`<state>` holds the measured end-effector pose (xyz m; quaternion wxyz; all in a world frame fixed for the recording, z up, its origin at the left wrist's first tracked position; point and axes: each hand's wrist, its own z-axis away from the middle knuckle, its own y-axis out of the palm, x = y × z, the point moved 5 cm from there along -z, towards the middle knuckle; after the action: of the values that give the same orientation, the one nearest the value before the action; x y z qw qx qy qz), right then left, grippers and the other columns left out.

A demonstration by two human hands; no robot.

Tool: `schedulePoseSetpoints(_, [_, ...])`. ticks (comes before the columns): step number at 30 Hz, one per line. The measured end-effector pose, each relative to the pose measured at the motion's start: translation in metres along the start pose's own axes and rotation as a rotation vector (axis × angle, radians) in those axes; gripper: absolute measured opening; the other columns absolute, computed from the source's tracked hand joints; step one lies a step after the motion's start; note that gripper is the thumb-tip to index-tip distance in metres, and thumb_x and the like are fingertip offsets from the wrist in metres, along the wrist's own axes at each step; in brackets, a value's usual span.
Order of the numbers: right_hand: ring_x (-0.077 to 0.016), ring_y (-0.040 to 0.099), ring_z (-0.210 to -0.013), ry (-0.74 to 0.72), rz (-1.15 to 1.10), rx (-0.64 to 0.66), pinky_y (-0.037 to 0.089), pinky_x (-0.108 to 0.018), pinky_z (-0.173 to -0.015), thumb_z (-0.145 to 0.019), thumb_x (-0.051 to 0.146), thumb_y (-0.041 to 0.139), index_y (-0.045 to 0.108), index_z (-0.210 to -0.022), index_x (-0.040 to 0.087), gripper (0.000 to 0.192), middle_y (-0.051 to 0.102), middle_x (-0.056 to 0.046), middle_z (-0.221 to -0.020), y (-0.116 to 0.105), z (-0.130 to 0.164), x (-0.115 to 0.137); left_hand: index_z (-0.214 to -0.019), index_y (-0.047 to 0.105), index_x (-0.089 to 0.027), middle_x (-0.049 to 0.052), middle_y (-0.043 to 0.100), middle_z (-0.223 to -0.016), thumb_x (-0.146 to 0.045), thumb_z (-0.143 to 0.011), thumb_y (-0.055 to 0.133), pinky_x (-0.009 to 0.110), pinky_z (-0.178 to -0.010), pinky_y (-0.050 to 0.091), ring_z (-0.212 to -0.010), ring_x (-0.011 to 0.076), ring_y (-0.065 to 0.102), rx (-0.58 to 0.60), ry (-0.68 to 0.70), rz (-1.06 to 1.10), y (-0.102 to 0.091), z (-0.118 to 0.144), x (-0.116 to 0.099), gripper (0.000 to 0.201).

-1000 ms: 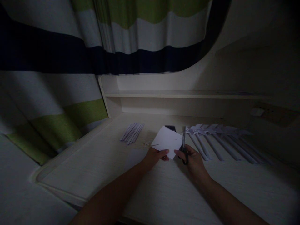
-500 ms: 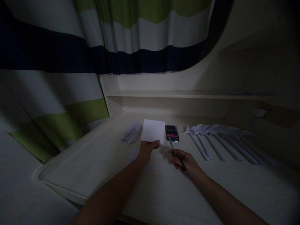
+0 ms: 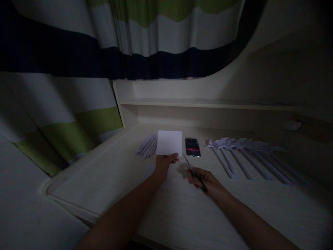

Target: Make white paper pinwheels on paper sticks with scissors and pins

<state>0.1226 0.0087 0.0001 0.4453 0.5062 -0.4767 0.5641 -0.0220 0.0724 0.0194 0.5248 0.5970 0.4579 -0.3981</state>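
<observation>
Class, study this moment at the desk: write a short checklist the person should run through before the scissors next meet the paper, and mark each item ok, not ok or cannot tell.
1. Left hand grips the white paper square by its lower edge: ok.
2. Right hand holds the scissors: ok.
3. Scissor blades open: cannot tell, too dark.
4. Blades clear of the left fingers: ok, a gap shows.
5. Phone out of the blades' way: not ok, it lies just beyond the tips.
6. Paper pinwheels and paper strips lie aside on the desk: ok.
</observation>
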Motion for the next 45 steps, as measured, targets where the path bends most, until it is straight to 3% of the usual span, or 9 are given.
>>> schedulePoseSetpoints(10, [-0.0067,0.038,-0.040,0.011,0.027,0.043,0.027,-0.023,-0.041,-0.056,0.039,0.064,0.056,-0.087,0.013,0.041,0.049,0.004,-0.052,0.006,0.001,0.001,-0.070,0.061,-0.009,0.006,0.064,-0.061,-0.026,-0.055,0.067,0.020,-0.046,0.043,-0.051,0.0136,0.059,0.083,-0.026,-0.070,0.009,0.008,-0.002,0.023])
schedulePoseSetpoints(45, [-0.0049,0.032,-0.034,-0.008,0.065,0.025,0.022,-0.021,-0.035,-0.058,0.043,0.064,0.055,-0.081,0.014,0.038,0.041,0.007,-0.044,0.003,0.000,-0.006,-0.066,0.061,-0.011,0.004,0.062,-0.056,-0.023,-0.054,0.068,0.020,-0.043,0.042,-0.046,0.0119,0.056,0.097,-0.034,-0.058,0.009,0.006,0.002,0.019])
